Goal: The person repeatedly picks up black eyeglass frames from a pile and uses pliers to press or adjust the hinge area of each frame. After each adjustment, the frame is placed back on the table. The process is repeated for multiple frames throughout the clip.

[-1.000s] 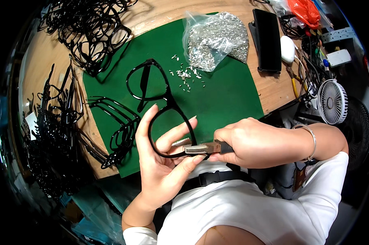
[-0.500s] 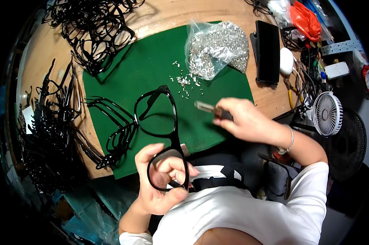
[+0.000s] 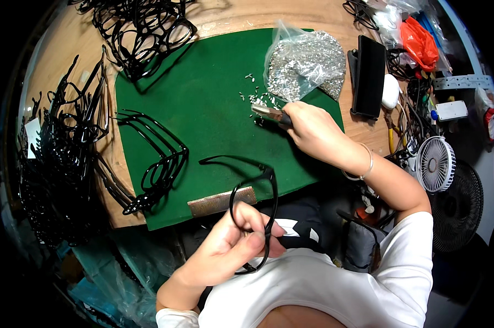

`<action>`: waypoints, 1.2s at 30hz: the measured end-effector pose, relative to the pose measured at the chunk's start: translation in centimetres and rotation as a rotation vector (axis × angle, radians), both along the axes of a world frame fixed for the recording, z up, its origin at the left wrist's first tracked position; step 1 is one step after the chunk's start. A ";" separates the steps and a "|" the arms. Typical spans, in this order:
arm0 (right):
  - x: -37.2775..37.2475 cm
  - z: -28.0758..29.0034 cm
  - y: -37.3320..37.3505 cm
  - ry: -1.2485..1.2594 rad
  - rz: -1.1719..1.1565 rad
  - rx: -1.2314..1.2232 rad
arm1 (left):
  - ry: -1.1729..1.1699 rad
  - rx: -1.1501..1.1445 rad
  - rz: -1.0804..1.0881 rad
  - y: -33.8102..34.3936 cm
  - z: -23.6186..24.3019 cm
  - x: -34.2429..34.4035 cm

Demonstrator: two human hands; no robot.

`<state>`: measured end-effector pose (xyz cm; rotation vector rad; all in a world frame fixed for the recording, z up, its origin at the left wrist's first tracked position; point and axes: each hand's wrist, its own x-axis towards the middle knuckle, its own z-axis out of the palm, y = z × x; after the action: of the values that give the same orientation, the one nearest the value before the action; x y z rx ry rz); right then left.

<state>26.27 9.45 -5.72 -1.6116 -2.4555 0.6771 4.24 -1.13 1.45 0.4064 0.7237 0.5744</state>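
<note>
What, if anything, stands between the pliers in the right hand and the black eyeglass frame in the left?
Nothing visible stands between the pliers and the black eyeglass frame; the green mat shows in the gap, with loose silvery pieces lying by the pliers' tip. The textured strip is left of the gap.

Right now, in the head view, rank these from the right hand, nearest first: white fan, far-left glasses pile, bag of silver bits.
1. Bag of silver bits, just beyond the right hand
2. White fan, to the right
3. Glasses pile, far left
</note>
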 end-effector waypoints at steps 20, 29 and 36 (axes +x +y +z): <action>-3.4 5.0 -5.8 1.213 -0.582 -0.989 | 0.302 0.414 0.301 -1.0 -3.3 5.3; -3.0 8.2 -4.7 1.185 -0.450 -1.164 | 0.065 0.208 0.123 0.1 -0.6 1.2; -0.3 9.0 -4.2 0.435 0.173 -1.058 | 0.027 0.142 0.071 -0.2 -0.1 -1.2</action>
<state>25.96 5.25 3.24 -1.2000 -1.9643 2.3244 3.08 -1.36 1.34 0.5226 0.7275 0.6904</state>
